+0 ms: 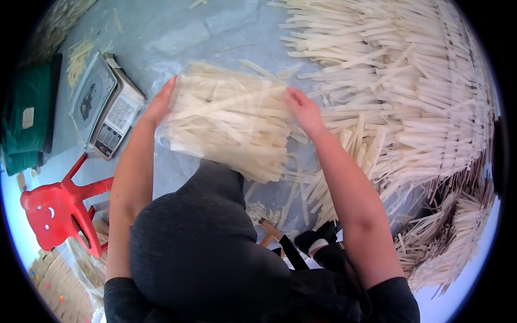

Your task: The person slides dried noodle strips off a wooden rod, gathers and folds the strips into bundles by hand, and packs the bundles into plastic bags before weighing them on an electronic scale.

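Observation:
A clear plastic bag (215,107) packed with pale, flat, dry-looking strips lies in front of me, partly over my knee. Along its left edge my left hand (163,99) grips the plastic, the thumb side partly hidden. My right hand (303,110) has its fingers curled against the right edge, holding that side. Some strips reach past the bag's lower right corner. I cannot tell what the strips are made of.
A large spread of loose strips (398,81) covers the right side. To the left are a digital scale (116,118), a folded green cloth-like bundle (27,118) and a red stool (48,215) with a smiling face. A dark shoe (307,240) shows below.

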Tool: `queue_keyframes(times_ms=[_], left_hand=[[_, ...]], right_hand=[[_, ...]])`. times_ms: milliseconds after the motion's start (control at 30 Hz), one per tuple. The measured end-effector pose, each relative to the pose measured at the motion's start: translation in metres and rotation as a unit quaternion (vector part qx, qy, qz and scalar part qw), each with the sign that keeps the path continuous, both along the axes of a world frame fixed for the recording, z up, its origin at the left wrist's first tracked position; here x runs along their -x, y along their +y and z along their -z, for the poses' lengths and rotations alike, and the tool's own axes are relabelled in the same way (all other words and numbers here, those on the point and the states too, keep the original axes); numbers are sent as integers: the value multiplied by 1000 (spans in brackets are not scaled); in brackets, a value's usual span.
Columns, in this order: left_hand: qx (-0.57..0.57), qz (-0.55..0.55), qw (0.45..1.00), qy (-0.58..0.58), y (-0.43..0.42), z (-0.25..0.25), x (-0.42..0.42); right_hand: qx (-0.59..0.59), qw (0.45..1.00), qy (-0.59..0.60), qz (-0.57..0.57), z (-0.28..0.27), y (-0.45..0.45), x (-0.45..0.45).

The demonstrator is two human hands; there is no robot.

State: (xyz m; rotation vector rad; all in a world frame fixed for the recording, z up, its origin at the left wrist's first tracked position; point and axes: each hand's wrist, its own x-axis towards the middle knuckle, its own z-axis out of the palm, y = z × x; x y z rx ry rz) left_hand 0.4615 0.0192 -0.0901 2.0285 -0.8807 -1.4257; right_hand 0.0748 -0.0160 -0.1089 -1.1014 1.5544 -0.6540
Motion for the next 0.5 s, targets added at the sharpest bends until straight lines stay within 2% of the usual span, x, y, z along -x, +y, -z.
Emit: queue_keyframes(times_ms=[67,100,167,200,233,300,333,433,500], left_hand=[[13,-3,1000,6,0,16,-29],[25,-3,1000,11,3,22,-42],[26,-26,999,-1,9,14,-51],[28,-46,998,-13,11,9,-53],[28,-43,999,-15,14,7,-42],[43,-92,992,70,17,11,-7],[47,-95,991,77,15,18,5],[141,-88,982,-88,-2,54,-23],[204,-97,957,-182,-12,65,-45]], right_hand=[[-51,980,77,-179,-32,22,-2],[-53,979,77,-182,-28,37,3],[110,984,75,-121,-7,62,13],[110,984,73,-119,2,65,9],[94,993,36,-64,7,69,0],[91,993,46,-53,12,81,-22],[102,985,97,-96,10,90,-36],[72,981,167,-65,-18,101,-38],[92,992,65,-52,-40,104,-16]])
